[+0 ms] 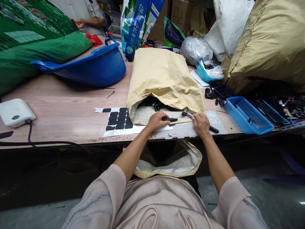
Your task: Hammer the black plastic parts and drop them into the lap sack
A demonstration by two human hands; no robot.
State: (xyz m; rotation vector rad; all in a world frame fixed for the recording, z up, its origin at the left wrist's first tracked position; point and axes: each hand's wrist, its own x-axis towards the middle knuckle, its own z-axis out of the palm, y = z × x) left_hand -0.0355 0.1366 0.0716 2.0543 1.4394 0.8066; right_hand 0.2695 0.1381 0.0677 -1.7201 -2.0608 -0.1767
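Note:
A yellow woven sack (164, 70) lies on the table with its mouth facing me and dark parts (156, 105) inside. At the mouth's left, my left hand (157, 121) is closed round a slim black piece (171, 120). My right hand (201, 124), at the right of the mouth, grips a small hammer with a metal head (187, 113) and a black handle end (213, 129). Under my hands is a grey-white board (183, 131). A white sheet with black stickers (120, 119) lies left of the sack.
A second open sack (166, 170) hangs at my lap below the table edge. A blue basin (95, 66) stands at the back left, a blue basket (247, 116) at the right, and a white box with a cable (16, 111) far left. Another person's arm (91, 23) shows behind.

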